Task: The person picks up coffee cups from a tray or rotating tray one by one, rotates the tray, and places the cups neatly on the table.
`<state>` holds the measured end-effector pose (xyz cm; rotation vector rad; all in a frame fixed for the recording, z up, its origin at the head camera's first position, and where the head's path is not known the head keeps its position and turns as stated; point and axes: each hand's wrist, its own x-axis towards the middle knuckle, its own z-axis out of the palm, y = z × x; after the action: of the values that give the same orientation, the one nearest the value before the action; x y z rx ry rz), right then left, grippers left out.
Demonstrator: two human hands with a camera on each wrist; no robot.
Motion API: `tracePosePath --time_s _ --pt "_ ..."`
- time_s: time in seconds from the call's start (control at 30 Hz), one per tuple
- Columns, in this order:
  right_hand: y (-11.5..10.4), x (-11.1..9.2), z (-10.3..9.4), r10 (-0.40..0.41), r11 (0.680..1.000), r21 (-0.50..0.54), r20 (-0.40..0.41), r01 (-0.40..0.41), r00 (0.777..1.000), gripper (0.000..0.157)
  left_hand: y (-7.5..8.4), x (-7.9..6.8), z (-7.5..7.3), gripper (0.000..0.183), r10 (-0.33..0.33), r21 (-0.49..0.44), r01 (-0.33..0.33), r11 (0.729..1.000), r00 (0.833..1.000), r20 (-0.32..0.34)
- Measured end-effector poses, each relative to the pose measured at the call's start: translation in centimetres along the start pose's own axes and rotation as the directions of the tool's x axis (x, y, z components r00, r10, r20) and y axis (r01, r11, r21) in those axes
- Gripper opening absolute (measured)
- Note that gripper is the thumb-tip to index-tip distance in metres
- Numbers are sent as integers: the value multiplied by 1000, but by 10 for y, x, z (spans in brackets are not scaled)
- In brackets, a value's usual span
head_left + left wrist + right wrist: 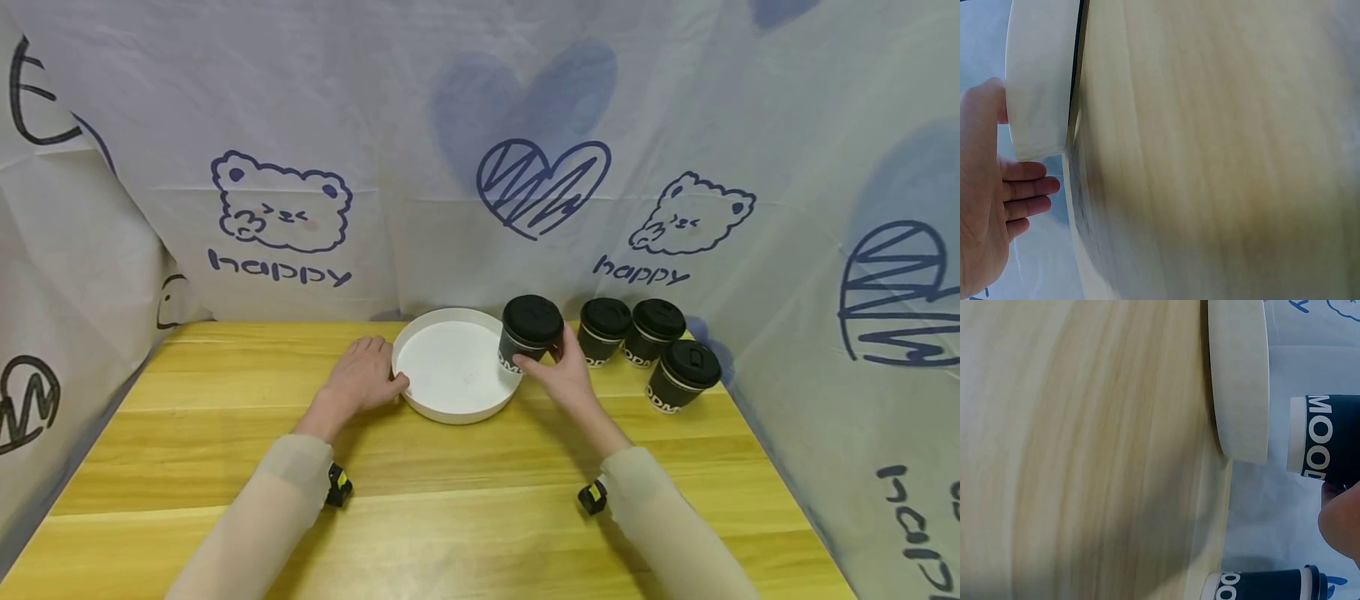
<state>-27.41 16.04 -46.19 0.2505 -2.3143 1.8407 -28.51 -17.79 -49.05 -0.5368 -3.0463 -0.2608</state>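
Observation:
A black-lidded paper coffee cup with white lettering is held upright by my right hand, thumb and fingers round its side. This cup is raised, over the right part of a round white tray; the right wrist view shows the cup's base above the tray's rim. At the tray's left side is my left hand, its thumb at the rim. The left wrist view shows that hand's fingers fairly straight beside the tray wall.
Three more lidded cups stand at the back right: one cup nearest the tray, a second cup beside it and a third cup further forward. A printed cloth hangs behind the wooden table.

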Motion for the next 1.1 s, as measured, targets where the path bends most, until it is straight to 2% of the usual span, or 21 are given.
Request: tracePosePath --time_s 0.3,0.67,1.1 --pt "3 -5 -17 19 1000 10 -16 -18 1000 87 2 -1 0 68 -4 -8 4 1000 1000 -15" --pt "17 -17 -39 -12 1000 8 -44 12 999 87 2 -1 1 69 -11 -3 11 1000 1000 -7" --pt "29 -30 -66 84 993 -76 -83 -91 993 83 1 -1 1 69 -9 -7 9 1000 1000 -6"
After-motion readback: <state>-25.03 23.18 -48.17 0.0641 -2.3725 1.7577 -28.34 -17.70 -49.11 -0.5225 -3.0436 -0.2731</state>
